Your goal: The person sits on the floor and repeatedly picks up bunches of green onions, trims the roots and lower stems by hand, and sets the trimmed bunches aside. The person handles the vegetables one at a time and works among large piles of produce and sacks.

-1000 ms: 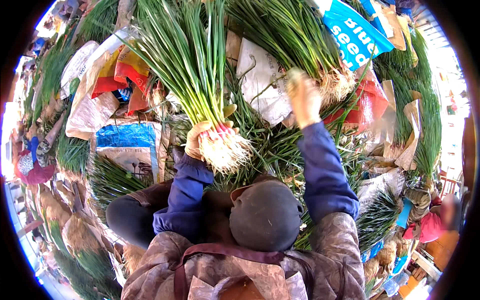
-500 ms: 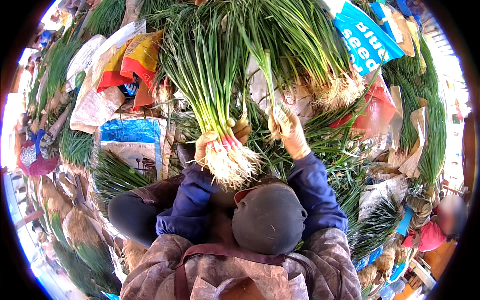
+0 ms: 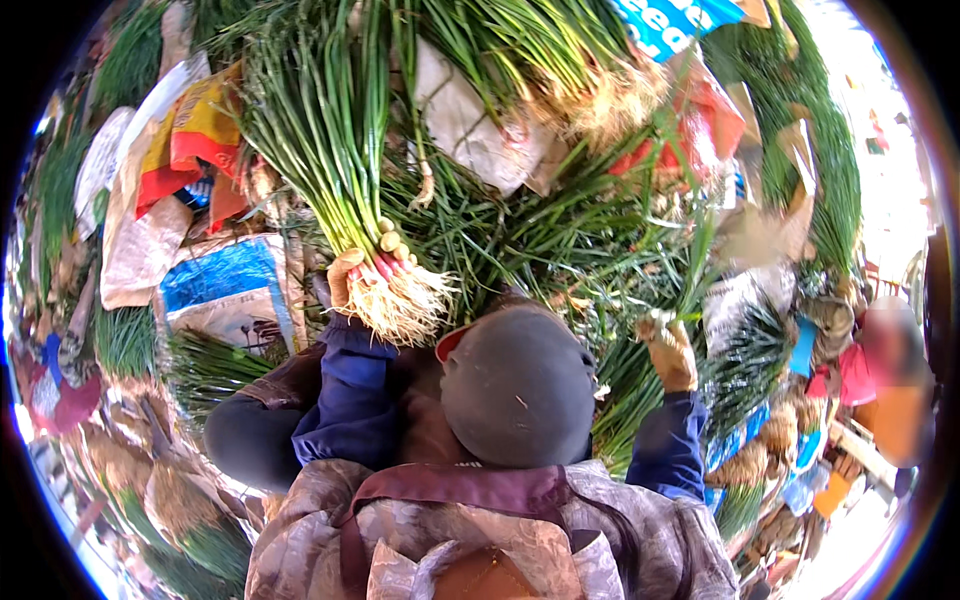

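Note:
My left hand is closed around a thick bunch of green onions, just above the roots. Its long green leaves point away from me, while the pale, stringy roots hang toward my lap. Out to the right, my right hand is closed on a green onion, whose leaves rise blurred above the fist. A single loose onion lies just right of the held bunch. Farther off rests another pile of green onions, roots toward me.
Loose green leaves litter the ground before me. At left are a blue-and-white sack and a red-and-yellow bag. A blue bag and red sack lie at far right. Other people sit at both sides.
My right hand has swung right and nearer to me, away from the bunch, carrying the onion. The view has shifted, so the bunch in my left hand appears farther left.

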The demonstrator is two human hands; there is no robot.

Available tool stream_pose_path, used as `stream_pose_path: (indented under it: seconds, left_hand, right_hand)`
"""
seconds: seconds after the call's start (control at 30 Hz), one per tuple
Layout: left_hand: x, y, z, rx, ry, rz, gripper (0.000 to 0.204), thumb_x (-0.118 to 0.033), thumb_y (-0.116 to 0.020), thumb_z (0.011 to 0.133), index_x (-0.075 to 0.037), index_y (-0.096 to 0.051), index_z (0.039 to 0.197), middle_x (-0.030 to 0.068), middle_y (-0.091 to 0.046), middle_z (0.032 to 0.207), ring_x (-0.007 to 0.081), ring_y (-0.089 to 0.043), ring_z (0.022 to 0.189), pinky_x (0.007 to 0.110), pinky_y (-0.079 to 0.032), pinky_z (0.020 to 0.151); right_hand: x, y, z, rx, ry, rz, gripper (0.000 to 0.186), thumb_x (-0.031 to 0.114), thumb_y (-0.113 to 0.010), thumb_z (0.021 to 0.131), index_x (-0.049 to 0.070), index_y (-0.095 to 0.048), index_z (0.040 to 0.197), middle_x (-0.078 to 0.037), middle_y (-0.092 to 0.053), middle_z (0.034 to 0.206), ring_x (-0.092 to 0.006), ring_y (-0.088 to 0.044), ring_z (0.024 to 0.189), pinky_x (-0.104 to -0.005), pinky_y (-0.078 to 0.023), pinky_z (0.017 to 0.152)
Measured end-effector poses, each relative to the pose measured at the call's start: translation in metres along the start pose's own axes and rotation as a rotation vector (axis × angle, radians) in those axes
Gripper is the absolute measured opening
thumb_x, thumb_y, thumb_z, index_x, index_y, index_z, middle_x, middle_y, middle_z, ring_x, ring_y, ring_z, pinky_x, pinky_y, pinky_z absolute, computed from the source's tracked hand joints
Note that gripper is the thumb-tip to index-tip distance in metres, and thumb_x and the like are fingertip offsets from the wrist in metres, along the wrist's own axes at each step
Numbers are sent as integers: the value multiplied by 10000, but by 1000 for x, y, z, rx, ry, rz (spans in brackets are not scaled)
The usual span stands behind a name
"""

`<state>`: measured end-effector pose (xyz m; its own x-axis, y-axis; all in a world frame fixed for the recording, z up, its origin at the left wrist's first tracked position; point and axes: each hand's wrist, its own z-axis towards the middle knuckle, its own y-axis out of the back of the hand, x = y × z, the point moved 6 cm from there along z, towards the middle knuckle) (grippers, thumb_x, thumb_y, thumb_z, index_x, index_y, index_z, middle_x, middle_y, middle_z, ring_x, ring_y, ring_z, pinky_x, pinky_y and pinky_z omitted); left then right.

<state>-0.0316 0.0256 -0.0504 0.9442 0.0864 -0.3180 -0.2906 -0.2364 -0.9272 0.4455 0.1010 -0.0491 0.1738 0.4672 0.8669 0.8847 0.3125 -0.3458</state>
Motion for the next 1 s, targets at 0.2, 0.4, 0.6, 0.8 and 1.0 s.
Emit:
stream_pose_path:
  seconds: [0.2,0.4,0.6,0.8,1.0]
  left_hand:
    - [3,-14,4,-32,40,-8,545,-261,-630,745,9,-478,1194,85,-567,939,250,-568,871,378,-453,831]
    - [-54,-37,-7,-55,81,347,601,-217,-686,718,20,-457,1220,115,-582,934,282,-580,858,390,-483,807]
    - [-72,-37,16,-130,34,283,519,-182,-619,755,60,-499,1198,145,-636,987,267,-635,893,390,-516,826]
    - [-69,2,10,-55,34,178,581,-232,-612,778,89,-451,1234,166,-644,1010,296,-640,887,400,-503,835]
    - [-38,-13,7,53,-18,-86,574,-270,-593,772,40,-461,1237,187,-576,1088,298,-627,920,431,-530,823]
  right_hand:
    - [-216,130,-284,-320,-444,467,400,236,-562,888,24,-528,1225,-143,-607,1148,-288,-581,1058,-388,-478,912]
    - [-186,46,-111,335,-653,-1630,148,203,-558,871,60,-590,851,-113,-642,807,-256,-621,710,-353,-484,610]
    - [-3,-231,179,-11,286,-1023,257,302,-663,835,56,-630,899,-118,-662,764,-294,-650,677,-385,-495,611]
    - [-65,-312,294,158,261,-986,687,255,-701,825,-16,-377,1368,-87,-631,786,-231,-609,676,-352,-504,635]
    - [-35,-278,239,529,-64,-156,326,246,-536,969,12,-578,1190,9,-583,778,-56,-546,665,-210,-475,626]
